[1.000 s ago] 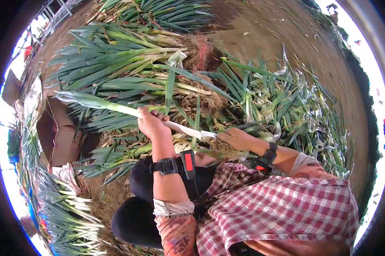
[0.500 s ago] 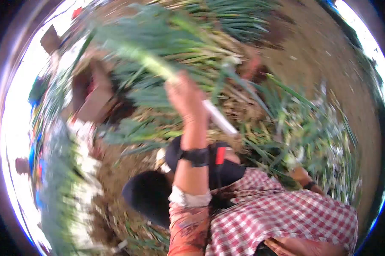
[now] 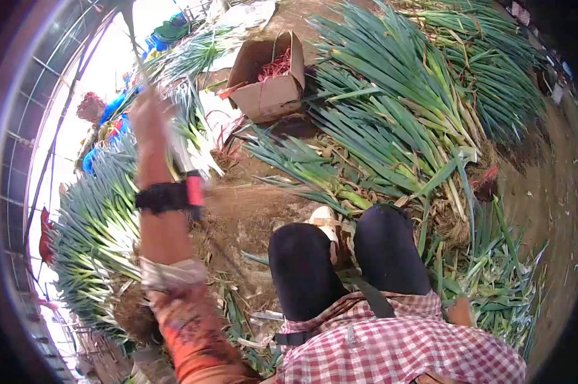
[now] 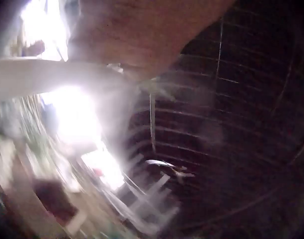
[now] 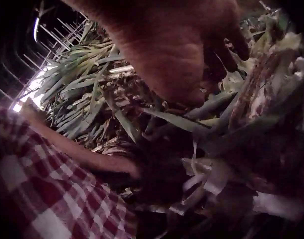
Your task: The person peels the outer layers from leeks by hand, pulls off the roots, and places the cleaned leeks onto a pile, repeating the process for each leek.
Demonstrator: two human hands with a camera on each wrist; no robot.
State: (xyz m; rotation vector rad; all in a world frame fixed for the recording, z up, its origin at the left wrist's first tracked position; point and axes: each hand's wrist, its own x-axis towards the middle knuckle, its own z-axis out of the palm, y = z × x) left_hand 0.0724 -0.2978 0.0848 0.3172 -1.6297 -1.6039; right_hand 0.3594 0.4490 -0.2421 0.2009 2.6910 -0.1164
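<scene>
Left grip (image 3: 150, 123) wraps round a long white-and-green onion stalk (image 4: 22, 77), likely so it won't flop; right grip (image 3: 461, 312), by thin green leaves (image 3: 497, 290): can't tell.

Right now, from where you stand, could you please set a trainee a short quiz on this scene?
1. Multiple choice: what lies inside the cardboard box?
a) grey stones
b) red strands
c) white gloves
2. True or false: the left hand has a pale stalk in its grip.
3. Fill the gap: the cloth over the knees is ____ in colour.

Key: 1 b; 2 true; 3 black.
</scene>
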